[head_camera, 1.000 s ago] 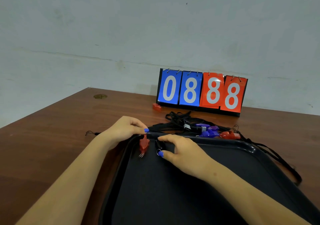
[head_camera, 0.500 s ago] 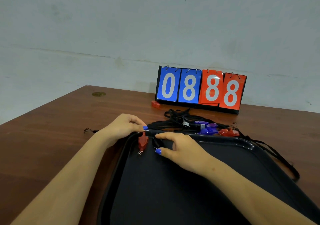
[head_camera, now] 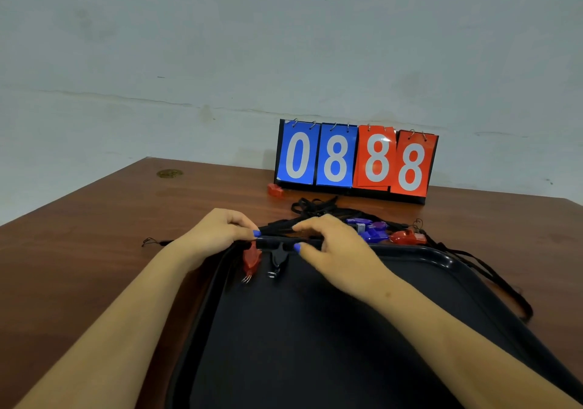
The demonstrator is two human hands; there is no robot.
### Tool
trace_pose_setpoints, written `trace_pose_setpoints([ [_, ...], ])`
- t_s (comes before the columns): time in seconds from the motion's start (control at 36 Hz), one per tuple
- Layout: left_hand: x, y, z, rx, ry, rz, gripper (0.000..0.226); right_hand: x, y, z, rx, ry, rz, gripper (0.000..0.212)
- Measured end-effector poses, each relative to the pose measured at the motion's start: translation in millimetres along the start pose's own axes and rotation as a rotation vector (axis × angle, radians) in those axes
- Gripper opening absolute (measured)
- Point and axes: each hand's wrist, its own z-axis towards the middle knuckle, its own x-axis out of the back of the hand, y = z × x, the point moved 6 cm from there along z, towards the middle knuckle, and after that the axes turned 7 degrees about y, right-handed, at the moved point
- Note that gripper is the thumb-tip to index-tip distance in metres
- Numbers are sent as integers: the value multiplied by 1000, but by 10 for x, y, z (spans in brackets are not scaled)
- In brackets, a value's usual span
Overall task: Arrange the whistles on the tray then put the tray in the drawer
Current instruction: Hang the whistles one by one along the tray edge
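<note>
Black tray (head_camera: 331,345) is filling the near view at 6 o'clock, lying flat on the bench (head_camera: 79,251) – mostly bare inside, so the arranging looks barely begun.

At the tray's far-left corner, about 11 o'clock, two whistles are lying side by side, tails toward the viewer: a red whistle (head_camera: 251,259) and, just beside it on the right, a black whistle (head_camera: 278,259). They seem to be starting a row along the far rim, likely so the lanyards trail off over the edge and the floor stays free.

Left hand (head_camera: 217,233) is sitting at that corner, fingers (head_camera: 243,222) curled and pinching black cord at the rim – probably steadying the lanyard so the red whistle is not dragged. Right hand (head_camera: 334,248) is reaching over the far rim at 12 o'clock, thumb and forefinger bent toward each other above the black whistle; whether they are gripping cord or merely touching it I cannot tell.

Beyond the rim, at 1 o'clock, the pile (head_camera: 375,230) of blue and red whistles is waiting in tangled black lanyards (head_camera: 318,208). Farther back, a flip scoreboard (head_camera: 356,161) is standing against the wall, a small red block (head_camera: 275,190) beside it. No drawer is showing.
</note>
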Motion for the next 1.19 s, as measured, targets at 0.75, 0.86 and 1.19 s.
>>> trace_pose_setpoints([
  [0.75,-19,168,-70,-218,141,199,11,509,887,39,-537,147,-246,42],
  [0.86,-21,340,-154,-348,186,258,19,570,835,40,-475,296,-65,42],
  [1.19,-340,851,-560,-669,204,581,61,575,343,54,-290,242,573,35],
])
